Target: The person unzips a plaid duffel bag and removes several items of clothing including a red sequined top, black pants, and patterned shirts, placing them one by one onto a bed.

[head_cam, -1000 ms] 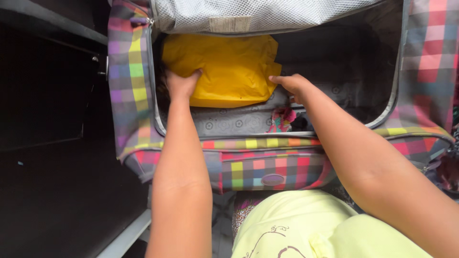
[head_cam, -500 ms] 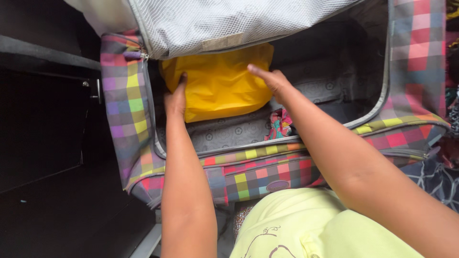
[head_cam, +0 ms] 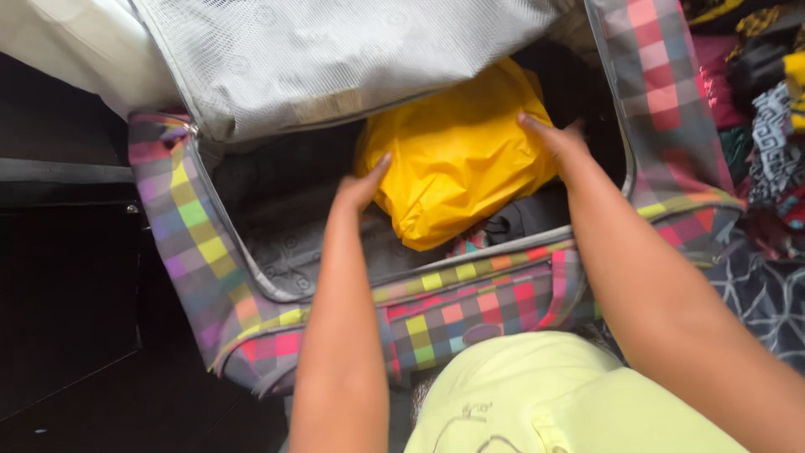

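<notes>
Inside checkered suitcase (head_cam: 436,306), both open hands press yellow bundle (head_cam: 457,155) sides.

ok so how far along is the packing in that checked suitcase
Done: the checked suitcase lies open with its mesh lid flap up, and some dark and patterned clothes sit along the near edge. In hand: the left hand and right hand press either side of the yellow bundle inside. Left: the lining on the left side shows bare, and the lid isn't closed.
</notes>
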